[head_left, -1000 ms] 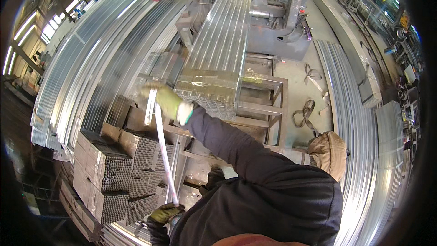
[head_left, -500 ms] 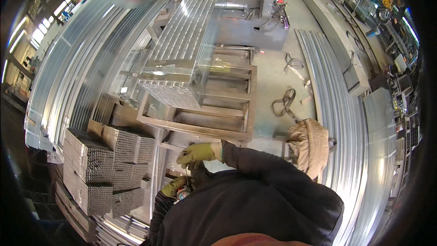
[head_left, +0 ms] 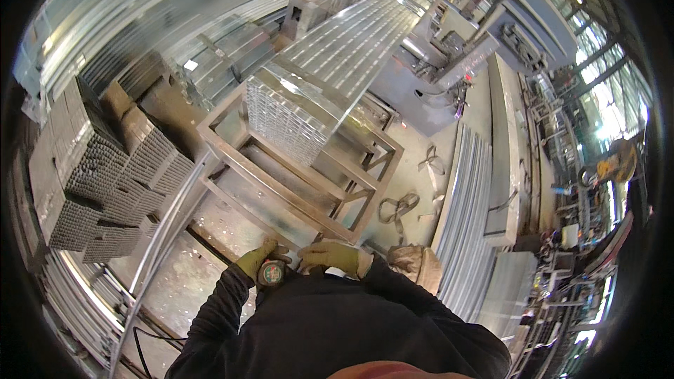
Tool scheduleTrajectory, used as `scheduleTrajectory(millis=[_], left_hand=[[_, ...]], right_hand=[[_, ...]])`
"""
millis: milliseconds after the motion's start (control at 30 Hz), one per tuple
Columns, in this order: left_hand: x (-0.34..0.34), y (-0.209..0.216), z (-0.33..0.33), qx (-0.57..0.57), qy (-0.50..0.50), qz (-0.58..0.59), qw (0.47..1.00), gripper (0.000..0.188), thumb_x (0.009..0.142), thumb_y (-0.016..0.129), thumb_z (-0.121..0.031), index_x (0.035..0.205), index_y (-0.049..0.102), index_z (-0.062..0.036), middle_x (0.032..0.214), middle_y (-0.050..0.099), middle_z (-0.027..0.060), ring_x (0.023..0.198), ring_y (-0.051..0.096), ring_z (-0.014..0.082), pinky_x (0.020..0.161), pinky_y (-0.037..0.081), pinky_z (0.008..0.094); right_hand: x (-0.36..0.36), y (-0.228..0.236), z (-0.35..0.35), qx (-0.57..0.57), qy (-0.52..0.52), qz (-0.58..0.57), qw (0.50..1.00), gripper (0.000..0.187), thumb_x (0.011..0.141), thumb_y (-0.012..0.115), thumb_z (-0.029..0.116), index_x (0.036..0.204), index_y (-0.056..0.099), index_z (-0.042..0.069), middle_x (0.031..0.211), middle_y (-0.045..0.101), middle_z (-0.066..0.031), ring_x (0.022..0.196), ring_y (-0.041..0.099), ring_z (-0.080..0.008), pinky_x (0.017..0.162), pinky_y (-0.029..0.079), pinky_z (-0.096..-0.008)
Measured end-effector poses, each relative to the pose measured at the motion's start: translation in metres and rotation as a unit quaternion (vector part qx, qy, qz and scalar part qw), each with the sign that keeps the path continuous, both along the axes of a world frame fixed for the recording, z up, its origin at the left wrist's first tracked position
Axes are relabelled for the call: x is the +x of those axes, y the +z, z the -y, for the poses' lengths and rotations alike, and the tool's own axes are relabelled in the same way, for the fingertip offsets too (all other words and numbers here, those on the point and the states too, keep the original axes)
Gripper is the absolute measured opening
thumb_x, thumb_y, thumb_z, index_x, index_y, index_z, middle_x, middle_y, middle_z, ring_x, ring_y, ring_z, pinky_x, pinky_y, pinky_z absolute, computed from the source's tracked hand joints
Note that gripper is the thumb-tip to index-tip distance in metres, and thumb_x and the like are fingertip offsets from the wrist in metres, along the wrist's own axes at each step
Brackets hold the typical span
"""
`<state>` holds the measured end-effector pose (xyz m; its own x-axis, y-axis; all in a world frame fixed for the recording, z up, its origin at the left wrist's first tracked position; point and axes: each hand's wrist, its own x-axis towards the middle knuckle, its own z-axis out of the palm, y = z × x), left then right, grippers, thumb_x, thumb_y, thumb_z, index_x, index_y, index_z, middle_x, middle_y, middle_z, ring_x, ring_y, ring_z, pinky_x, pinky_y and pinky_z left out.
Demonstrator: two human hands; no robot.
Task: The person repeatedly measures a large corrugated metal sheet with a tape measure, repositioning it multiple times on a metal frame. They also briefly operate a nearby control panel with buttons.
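My left hand [head_left: 258, 257], in a yellow-green work glove, is closed round a tape measure [head_left: 271, 273] with a round dark label, held close in front of my body. Beside it on the right is my gloved right hand [head_left: 335, 258], its fingers bent and pressed together; what they hold, if anything, is hidden. A small gap parts the two hands. Beyond them stands a brown metal frame [head_left: 270, 191], bearing a strapped bundle of shiny square metal tubes [head_left: 337, 63] whose cut ends face me.
Stacked bundles of dark metal profiles [head_left: 98, 168] stand at left. Long metal lengths [head_left: 460, 189] lie at right, near a looped strap [head_left: 399, 214] on the floor and a tan cloth bundle [head_left: 415, 267]. A grey machine [head_left: 414, 91] stands beyond the frame.
The view has swung and tilted. My right hand has come down level with the left, and the tape measure now shows its round face. The thin line earlier between the hands is out of sight.
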<state>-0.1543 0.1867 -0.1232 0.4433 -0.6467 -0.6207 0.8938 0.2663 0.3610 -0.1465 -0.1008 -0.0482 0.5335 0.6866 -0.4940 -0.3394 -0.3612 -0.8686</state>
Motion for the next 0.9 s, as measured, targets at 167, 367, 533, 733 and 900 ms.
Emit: scheduleTrajectory(millis=[167,367,533,733,900], left_hand=[[0.051,-0.047,0.016,0.052,0.098,-0.047,0.993,0.057,0.102,0.055,-0.055,0.126,0.062,-0.0030,0.110,0.070,0.0134,0.095,0.069,0.0231,0.079,0.060,0.0372],[0.096,-0.062,0.067,0.108,0.040,0.060,0.992,0.055,0.103,0.053,-0.054,0.130,0.056,-0.0054,0.110,0.066,0.0109,0.095,0.066,0.0215,0.085,0.056,0.0344],[0.113,-0.018,0.141,0.043,-0.034,0.309,0.949,0.063,0.105,0.052,-0.052,0.148,0.041,-0.0071,0.123,0.063,0.0105,0.109,0.065,0.0228,0.095,0.054,0.0350],[0.168,0.029,0.239,0.122,-0.240,0.349,0.898,0.046,0.102,0.063,-0.034,0.137,0.058,-0.0039,0.121,0.067,0.0096,0.110,0.063,0.0176,0.095,0.052,0.0300],[0.278,0.077,0.313,0.385,-0.061,0.720,0.574,0.059,0.087,0.079,-0.033,0.136,0.060,-0.0070,0.128,0.068,0.0185,0.115,0.066,0.0352,0.092,0.056,0.0446]], right_hand=[[0.042,-0.020,-0.034,-0.042,-0.022,-0.084,0.995,0.040,0.104,0.055,0.023,0.141,0.054,0.008,0.138,0.056,-0.0145,0.112,0.064,-0.0195,0.092,0.055,-0.0315],[0.057,-0.039,-0.037,-0.080,-0.133,-0.026,0.988,0.075,0.094,0.070,0.047,0.148,0.044,0.002,0.129,0.061,-0.0157,0.099,0.064,-0.0212,0.081,0.056,-0.0325],[0.059,-0.047,0.022,-0.068,-0.417,-0.146,0.895,0.068,0.092,0.074,0.044,0.138,0.050,0.001,0.118,0.065,-0.0126,0.094,0.064,-0.0179,0.080,0.057,-0.0319],[0.042,-0.062,0.167,-0.015,-0.377,0.046,0.925,0.045,0.098,0.070,0.033,0.132,0.061,0.005,0.115,0.067,-0.0059,0.097,0.066,-0.0146,0.082,0.056,-0.0295],[0.039,-0.079,0.288,0.067,-0.396,-0.125,0.907,0.045,0.097,0.071,0.037,0.128,0.062,0.005,0.109,0.067,-0.0047,0.093,0.065,-0.0121,0.078,0.054,-0.0270]])
